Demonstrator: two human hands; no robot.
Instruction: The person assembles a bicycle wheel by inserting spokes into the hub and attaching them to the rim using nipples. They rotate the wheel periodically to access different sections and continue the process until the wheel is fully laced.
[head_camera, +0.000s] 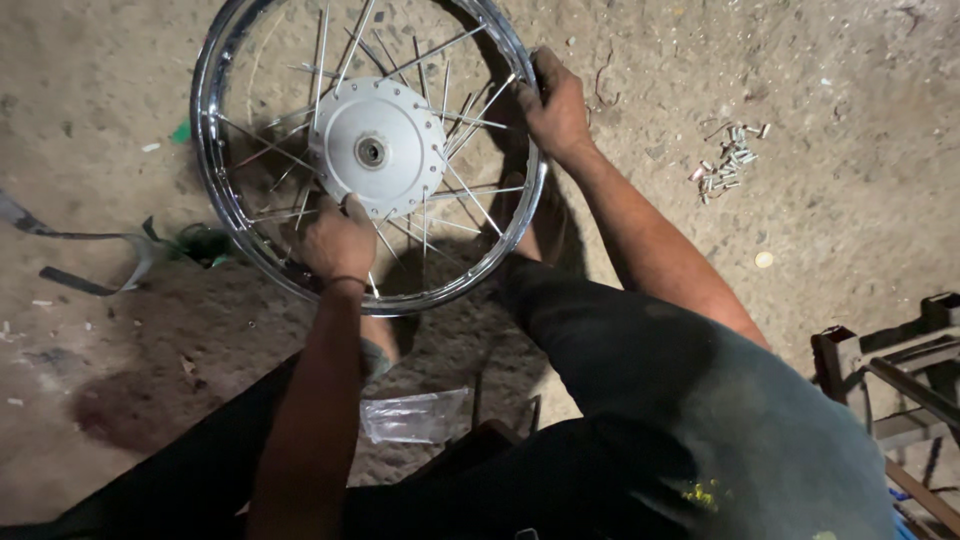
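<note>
Knees and dark trousers fill the near edge of my view, and between them a clear plastic bag (413, 416) lies flat on the dirt, short of both hands; I cannot tell what is in it. Past it my left hand (338, 240) rests low on the spoked wheel (372, 150), fingers curled among the thin spokes (470, 195) just below the white hub (378, 145), thumb touching the hub's lower edge. Whether it pinches one spoke or only presses there, I cannot tell. My right hand (555, 108) is clenched on the chrome rim (205, 150) at its far right side, fingers wrapped over the edge. The wheel lies flat on the sandy ground (820, 250), its near arc just beyond my knees, its top cut off by the frame.

Right of the right-hand grip, well apart, a loose heap of small metal nipples (728, 160) sits on bare dirt, with open room all around it. Left of the left-hand grip, a dark bent tool (95, 260) lies near the rim. A dark metal frame (890, 370) crowds the near right corner.
</note>
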